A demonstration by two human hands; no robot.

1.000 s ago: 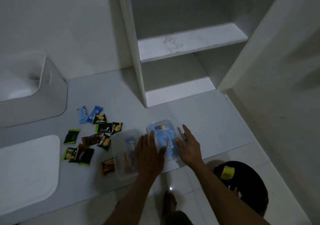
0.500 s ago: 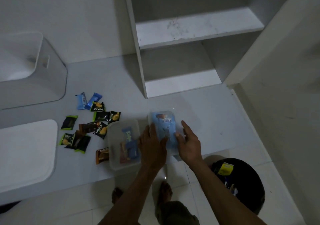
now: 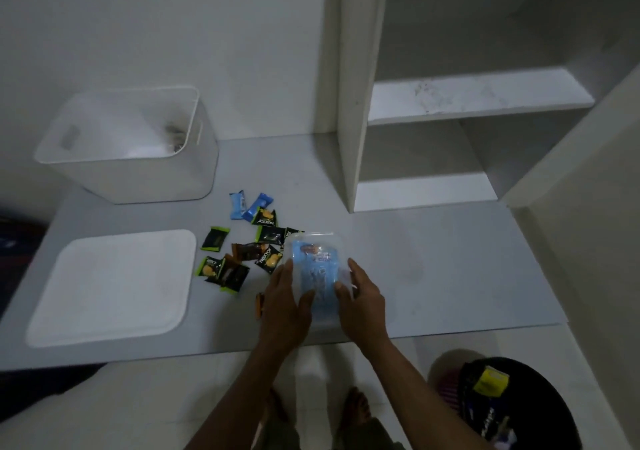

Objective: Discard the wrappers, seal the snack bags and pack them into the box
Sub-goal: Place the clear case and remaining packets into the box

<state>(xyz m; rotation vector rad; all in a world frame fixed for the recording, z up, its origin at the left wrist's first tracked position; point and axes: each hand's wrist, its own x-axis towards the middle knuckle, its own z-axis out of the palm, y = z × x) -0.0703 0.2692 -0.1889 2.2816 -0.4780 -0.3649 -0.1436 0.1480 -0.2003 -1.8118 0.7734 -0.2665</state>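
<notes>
White box sits up-left of your grip, well apart; loose snack packets just left of it. Left hand and right hand flank clear container, fingers lightly curled on its sides, holding it between them. Container long axis runs away from you. Left hand nearer box.

a clear plastic container with blue snack bags visible inside sits on the grey counter, held between two hands. to its left lies a loose scatter of small sealed snack packets, black-and-green, brown and blue. a white open box stands behind them, its flat white lid lying apart in front.
</notes>
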